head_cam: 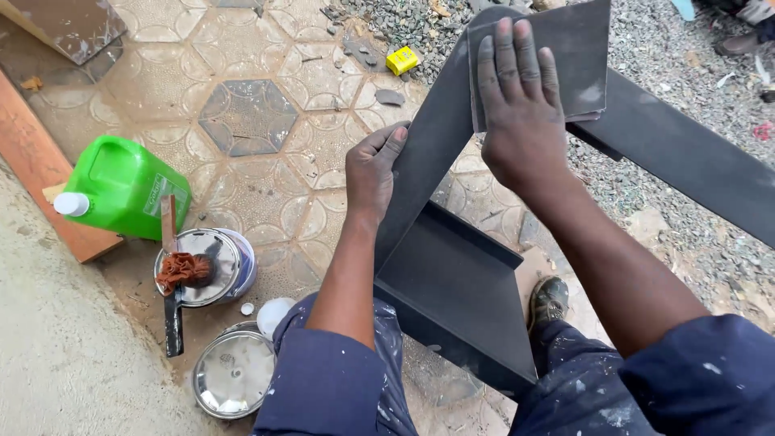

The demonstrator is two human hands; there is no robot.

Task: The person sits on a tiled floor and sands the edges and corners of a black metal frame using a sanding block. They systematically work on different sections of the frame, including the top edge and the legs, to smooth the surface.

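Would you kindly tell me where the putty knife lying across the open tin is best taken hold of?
Probably by its dark handle, coming from the near side. The handle juts clear past the tin toward the person, while the blade end sits over the tin by the reddish-brown filler.

You are in an outdoor work yard, a makeshift metal or paint workshop: patterned hexagonal paving [249,117] gives way to loose gravel [694,48] on the far right, a green jerrycan [125,187] and open tins [211,266] sit on the ground at left, and your blue overalls [339,379] are paint-spattered
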